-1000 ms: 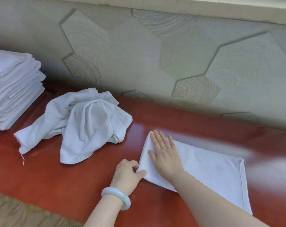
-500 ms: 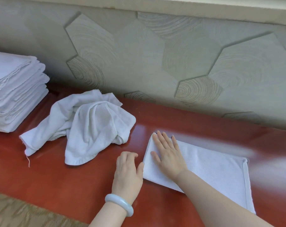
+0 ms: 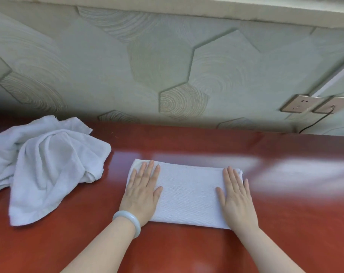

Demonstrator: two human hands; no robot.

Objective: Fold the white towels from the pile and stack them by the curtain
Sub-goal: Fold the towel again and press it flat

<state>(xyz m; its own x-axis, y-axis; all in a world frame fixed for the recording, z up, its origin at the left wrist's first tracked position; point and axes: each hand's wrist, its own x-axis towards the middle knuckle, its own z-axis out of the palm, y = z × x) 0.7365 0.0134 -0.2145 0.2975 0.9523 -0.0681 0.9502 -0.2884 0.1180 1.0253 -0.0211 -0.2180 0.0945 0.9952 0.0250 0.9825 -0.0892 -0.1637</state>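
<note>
Left hand [image 3: 142,191], earlier beside folded towel [image 3: 188,196], now flat on it; right hand [image 3: 236,196] moved to right end, fingers straight. Terry rectangle; crumpled towel [image 3: 49,166] left; glossy red table [image 3: 186,251].

A glossy red tabletop [image 3: 186,253] is backed by a hexagon-patterned wall [image 3: 108,66], with two socket plates [image 3: 299,104] and a black cable [image 3: 314,121] seen at the right.

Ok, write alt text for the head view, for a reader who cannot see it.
Both hands press flat on a folded white towel on a glossy red table, the left hand at its left end, the right hand at its right end. A crumpled pile of white towels lies to the left; two wall sockets sit at upper right.
</note>
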